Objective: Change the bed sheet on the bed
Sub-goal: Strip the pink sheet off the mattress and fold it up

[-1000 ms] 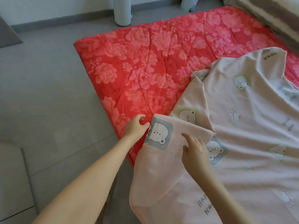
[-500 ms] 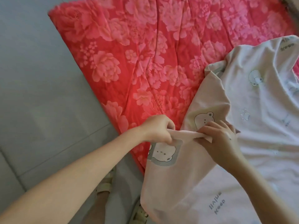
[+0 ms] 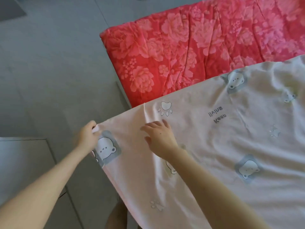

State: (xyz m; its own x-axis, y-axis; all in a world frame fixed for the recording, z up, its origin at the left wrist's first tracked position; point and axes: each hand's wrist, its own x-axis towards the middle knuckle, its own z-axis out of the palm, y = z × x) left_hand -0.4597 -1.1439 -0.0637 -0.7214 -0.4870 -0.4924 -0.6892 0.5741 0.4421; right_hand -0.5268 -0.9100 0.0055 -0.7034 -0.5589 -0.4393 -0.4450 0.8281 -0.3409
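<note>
Thin pink bear-print fabric sheet (image 3: 231, 146) looks light and floppy, so take it by the corners: left hand (image 3: 88, 136) has its grip pinched on one, right hand (image 3: 159, 138) rests spread flat.

Sheet (image 3: 231, 146) overlies mattress (image 3: 181, 52), floor (image 3: 49, 71) left.

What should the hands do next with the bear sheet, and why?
Probably pull the held corner further along the bed's side, toward the uncovered end. The left grip pinches a corner of the bear sheet, and the red flowered cover beyond the sheet's edge lies bare.
</note>
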